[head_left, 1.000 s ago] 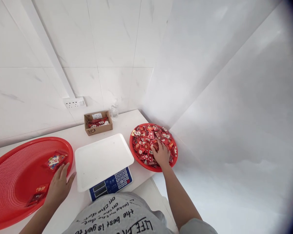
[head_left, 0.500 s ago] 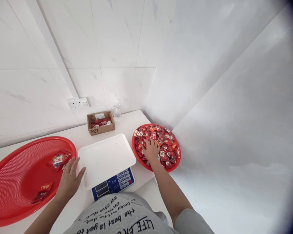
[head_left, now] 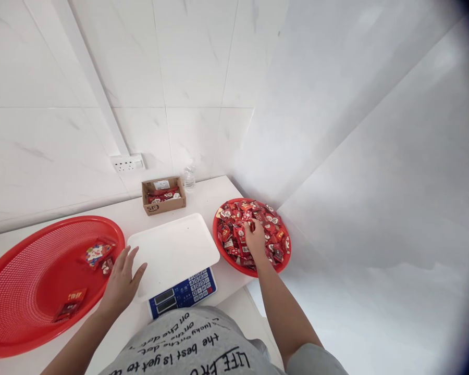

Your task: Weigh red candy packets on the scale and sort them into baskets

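Lots of small, shiny red packets [head_left: 224,232] sit heaped in a round red plastic tub [head_left: 216,238], on the person's right side. The bare right hand [head_left: 254,235] is down on the heap with its fingers bent. I can't tell if they are pinched on a packet or just touching the pile. The bare left hand [head_left: 122,278] has its fingers spread apart, and I see nothing in it. It is by the left edge of a flat white plastic tray [head_left: 175,245], next to a big red plastic basket with little holes [head_left: 11,299]. I can't tell if it touches either one.

To pick well here, I think soft fingertips are best, taking from the top so that packets don't spill over the rim. The wrappers look slippery, so a hard squeeze might make one pop away.

The tray lies on a blue scale with number keys [head_left: 185,291]. A few packets lie in the basket. All this is on a smooth white table [head_left: 213,188]. At the back are a small brown cardboard box [head_left: 164,207] with red packets inside and a clear plastic bottle [head_left: 189,178]. White wall tiles [head_left: 195,57] rise behind, with a white plug socket [head_left: 128,163].
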A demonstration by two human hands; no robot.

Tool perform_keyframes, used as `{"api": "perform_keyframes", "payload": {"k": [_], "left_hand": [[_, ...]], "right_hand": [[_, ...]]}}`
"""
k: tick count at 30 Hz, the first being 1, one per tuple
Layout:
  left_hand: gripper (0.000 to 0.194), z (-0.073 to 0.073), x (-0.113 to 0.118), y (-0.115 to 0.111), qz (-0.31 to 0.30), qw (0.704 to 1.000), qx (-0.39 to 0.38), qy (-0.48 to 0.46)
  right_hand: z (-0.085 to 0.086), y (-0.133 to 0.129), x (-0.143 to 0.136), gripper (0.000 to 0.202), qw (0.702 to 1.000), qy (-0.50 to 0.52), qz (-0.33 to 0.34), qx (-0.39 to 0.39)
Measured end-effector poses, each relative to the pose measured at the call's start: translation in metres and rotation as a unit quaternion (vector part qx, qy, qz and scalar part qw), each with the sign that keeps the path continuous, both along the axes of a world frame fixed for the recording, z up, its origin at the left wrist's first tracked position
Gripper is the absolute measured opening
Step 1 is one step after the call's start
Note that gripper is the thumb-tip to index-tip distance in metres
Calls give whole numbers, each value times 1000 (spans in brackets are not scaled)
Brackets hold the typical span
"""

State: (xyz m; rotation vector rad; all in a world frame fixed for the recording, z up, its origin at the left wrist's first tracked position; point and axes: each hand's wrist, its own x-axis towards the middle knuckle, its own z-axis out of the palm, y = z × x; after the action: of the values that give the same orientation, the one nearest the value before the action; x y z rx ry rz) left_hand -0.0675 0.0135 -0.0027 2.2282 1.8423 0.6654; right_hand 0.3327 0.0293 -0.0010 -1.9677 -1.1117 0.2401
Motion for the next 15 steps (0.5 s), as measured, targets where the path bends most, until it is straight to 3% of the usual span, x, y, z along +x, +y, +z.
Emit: {"api": "perform_keyframes", "payload": {"k": [5, 9, 11, 15], "left_hand": [[56, -6, 3, -2, -23, 1000, 1, -7], [55, -3, 8, -5, -23, 999, -8, -39], [53, 3, 15, -6, -28, 996, -33, -78], [45, 19, 45, -10, -69, 958, -188, -204]], "right_hand": [[6, -2, 7, 51, 989, 111, -89, 34], [16, -1, 9, 60, 964, 203, -155, 80], [21, 1, -1, 62, 945, 296, -126, 66], [20, 7, -56, 47, 862, 503, 64, -4]]}}
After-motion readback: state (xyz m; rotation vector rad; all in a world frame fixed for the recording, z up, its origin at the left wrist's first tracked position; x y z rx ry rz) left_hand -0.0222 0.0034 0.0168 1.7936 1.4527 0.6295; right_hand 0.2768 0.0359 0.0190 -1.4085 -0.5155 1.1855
